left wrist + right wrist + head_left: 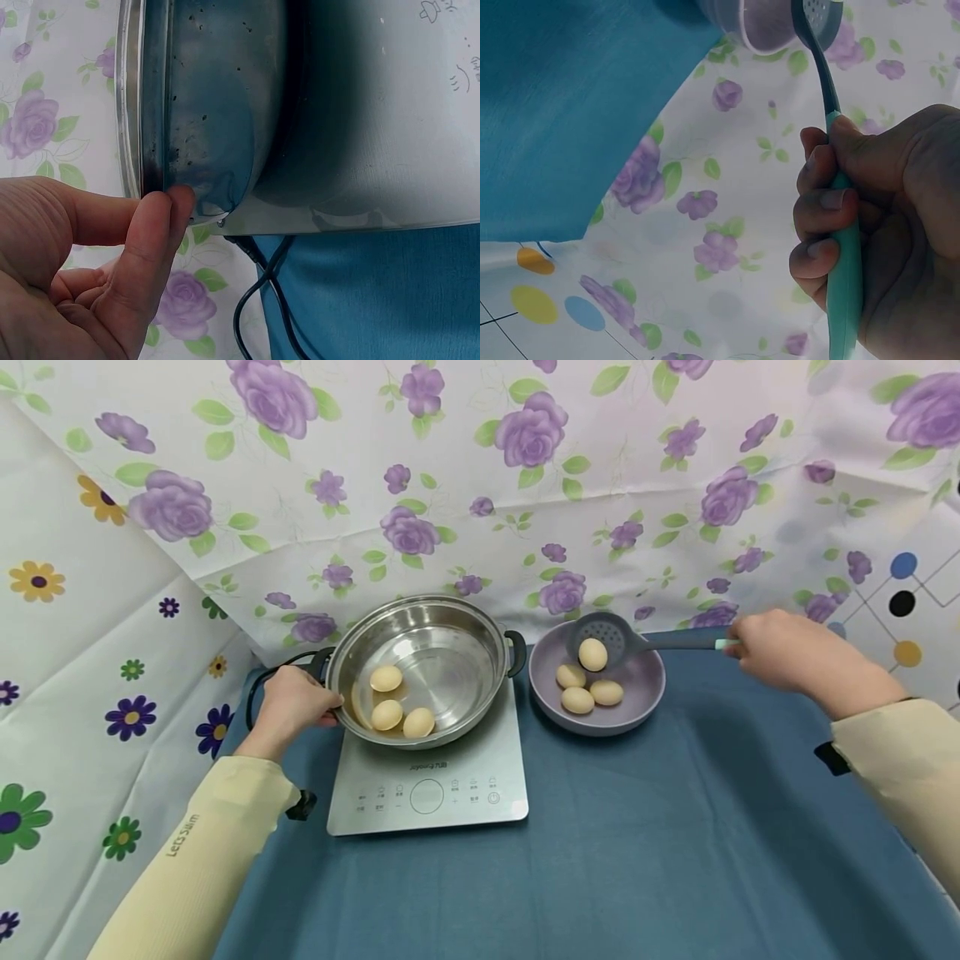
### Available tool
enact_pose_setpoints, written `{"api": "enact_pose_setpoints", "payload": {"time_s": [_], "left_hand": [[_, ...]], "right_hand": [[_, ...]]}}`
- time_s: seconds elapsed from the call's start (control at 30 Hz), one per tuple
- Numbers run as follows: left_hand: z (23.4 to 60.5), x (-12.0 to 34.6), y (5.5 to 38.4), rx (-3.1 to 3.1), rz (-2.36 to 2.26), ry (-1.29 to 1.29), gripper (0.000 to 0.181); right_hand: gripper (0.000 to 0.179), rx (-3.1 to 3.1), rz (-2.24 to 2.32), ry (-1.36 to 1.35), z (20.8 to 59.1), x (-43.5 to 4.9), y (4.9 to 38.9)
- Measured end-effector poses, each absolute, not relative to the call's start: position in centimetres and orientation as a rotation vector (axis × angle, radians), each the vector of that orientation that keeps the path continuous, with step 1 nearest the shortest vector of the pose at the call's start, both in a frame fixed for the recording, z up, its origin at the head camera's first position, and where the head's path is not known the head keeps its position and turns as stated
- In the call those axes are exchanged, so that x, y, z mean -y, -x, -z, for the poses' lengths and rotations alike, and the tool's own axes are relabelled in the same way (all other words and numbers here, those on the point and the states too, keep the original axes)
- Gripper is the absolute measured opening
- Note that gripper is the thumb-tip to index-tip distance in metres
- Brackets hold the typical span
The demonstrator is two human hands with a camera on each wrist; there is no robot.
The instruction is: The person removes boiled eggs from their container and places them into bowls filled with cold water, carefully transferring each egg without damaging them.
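"Power cord (268, 276) at your far left?"

"Yes, black, looping out near your left hand (294, 700). You have that hand's thumb and fingers closed in a pinch on the rim of the stainless-steel pot (457, 672), next to its black left handle (322, 664)."

"And what do you have inside the pot?"

"Three eggs (387, 715) on the bottom, grouped toward its left and near side. Below it you see the front of your white induction cooker (427, 793), dial and touch icons toward you."

"Then what, to the right of your pot?"

"Your mauve bowl (645, 693), on the blue-covered bench (600, 860), just beside the pot. It holds three more eggs (577, 700), close together. Over its back part you have the perforated head of a grey skimmer (609, 631), with a single egg (592, 654) at the head's near edge. I cannot tell whether that egg also touches those below."

"And your other hand?"

"Your right hand (776, 647) has its fingers curled firmly round the skimmer's mint-green grip (845, 285). Your cream right sleeve (900, 747) comes last."
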State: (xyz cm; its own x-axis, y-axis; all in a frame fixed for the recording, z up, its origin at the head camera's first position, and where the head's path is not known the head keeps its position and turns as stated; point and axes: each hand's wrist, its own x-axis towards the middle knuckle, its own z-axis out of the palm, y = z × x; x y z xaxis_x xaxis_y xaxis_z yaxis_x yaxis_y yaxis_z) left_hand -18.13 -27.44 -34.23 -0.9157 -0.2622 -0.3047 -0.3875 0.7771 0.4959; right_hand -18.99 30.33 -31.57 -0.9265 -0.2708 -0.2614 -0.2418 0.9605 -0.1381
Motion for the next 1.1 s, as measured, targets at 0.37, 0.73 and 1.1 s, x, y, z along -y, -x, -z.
{"api": "enact_pose_setpoints", "payload": {"time_s": [0.37, 0.73, 1.1], "left_hand": [[34.13, 27.36, 18.09, -2.756, -0.839, 0.502, 0.024], [34.36, 27.39, 18.12, -2.763, -0.847, 0.481, 0.024], [34.28, 27.32, 18.02, -2.754, -0.843, 0.494, 0.025]], "right_hand": [[0.017, -2.856, 0.066, 0.37, 31.97, -30.21, 18.85], [0.011, -2.879, -0.014, 0.4, 32.23, -29.86, 18.84], [0.009, -2.918, -0.056, 0.408, 32.41, -29.7, 18.9]]}}
